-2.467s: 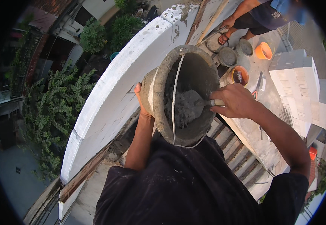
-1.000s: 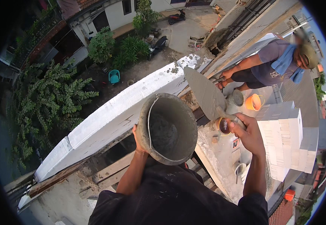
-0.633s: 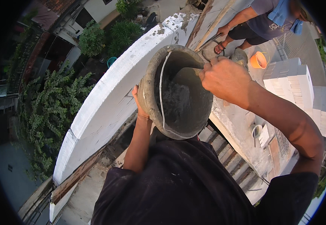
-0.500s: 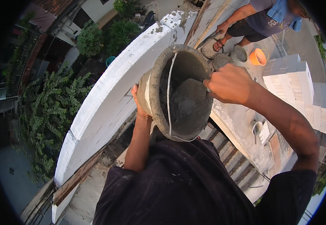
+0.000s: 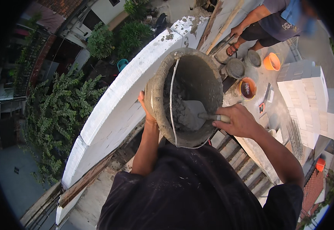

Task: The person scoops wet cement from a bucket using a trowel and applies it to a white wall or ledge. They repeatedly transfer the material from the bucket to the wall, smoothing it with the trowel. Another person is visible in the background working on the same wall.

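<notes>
apparently scooping grey mortar (image 5: pixel 179 112), gripping pale-handled metal trowel (image 5: pixel 195 112) in right hand (image 5: pixel 238 120), crusted round bucket (image 5: pixel 203 81) in left hand (image 5: pixel 147 108); next, likely lift level

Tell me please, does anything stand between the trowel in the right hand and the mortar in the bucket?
Nothing visible does: the trowel, gripped by the right hand, has its blade against the mortar inside the bucket. Only the wire bail crosses the bucket's mouth, to the left of the blade.
</notes>
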{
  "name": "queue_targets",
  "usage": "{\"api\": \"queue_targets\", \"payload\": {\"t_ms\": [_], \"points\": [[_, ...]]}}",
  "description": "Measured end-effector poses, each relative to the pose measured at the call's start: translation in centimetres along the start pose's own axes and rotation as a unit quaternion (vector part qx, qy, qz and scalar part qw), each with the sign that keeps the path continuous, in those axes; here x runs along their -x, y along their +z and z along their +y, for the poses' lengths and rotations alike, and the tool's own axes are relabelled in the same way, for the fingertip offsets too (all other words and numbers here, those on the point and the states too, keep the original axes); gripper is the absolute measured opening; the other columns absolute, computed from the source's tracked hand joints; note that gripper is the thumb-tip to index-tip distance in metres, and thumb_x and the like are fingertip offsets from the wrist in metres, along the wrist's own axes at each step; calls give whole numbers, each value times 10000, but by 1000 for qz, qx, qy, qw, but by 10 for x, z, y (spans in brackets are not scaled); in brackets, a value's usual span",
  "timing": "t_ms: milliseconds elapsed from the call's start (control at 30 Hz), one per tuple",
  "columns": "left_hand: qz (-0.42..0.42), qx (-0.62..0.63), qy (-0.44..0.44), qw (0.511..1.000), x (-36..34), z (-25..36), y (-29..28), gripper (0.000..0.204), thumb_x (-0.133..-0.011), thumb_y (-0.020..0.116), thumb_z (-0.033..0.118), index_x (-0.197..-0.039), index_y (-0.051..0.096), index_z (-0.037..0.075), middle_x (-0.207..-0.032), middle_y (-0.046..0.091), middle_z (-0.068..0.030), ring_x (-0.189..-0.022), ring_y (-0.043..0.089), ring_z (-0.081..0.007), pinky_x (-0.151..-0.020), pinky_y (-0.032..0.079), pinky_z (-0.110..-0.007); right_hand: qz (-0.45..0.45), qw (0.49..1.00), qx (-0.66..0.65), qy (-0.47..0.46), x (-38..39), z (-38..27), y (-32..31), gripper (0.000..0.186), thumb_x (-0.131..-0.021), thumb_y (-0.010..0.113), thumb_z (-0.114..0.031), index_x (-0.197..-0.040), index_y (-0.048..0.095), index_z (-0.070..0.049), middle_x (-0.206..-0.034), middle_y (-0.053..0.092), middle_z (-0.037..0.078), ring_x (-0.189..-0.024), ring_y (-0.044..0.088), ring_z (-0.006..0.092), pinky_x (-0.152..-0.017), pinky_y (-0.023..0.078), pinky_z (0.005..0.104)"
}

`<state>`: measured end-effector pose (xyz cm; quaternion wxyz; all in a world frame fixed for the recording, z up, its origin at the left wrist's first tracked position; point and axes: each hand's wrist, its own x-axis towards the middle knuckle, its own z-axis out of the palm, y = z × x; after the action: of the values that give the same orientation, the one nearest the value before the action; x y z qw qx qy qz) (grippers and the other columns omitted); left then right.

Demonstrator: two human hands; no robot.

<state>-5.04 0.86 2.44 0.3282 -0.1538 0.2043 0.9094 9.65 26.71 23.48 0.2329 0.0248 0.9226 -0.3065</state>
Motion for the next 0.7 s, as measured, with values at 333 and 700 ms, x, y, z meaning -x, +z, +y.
{"api": "queue_targets", "payload": {"t_ms": [333,700], "points": [[-58,65,-8,996,25,-18,30,656,-1072,450,563,-1466,554,50,-1411,624,-173,-1251,643,-314,-1076,559,-478,114,993,-5,-23,-2,-8,-55,284,-878,806,-257,-1029,748,-23,-834,717,203,-814,692,417,-731,524,468],[-81,-9,74,994,18,-26,53,643,-1094,488,481,-1593,431,79,-1563,522,-143,-1396,544,-307,-1180,477,-478,74,845,-529,-6,-119,61,-97,303,-1046,682,-311,-964,666,-19,-706,603,29,-602,551,98,-525,412,264]]}}
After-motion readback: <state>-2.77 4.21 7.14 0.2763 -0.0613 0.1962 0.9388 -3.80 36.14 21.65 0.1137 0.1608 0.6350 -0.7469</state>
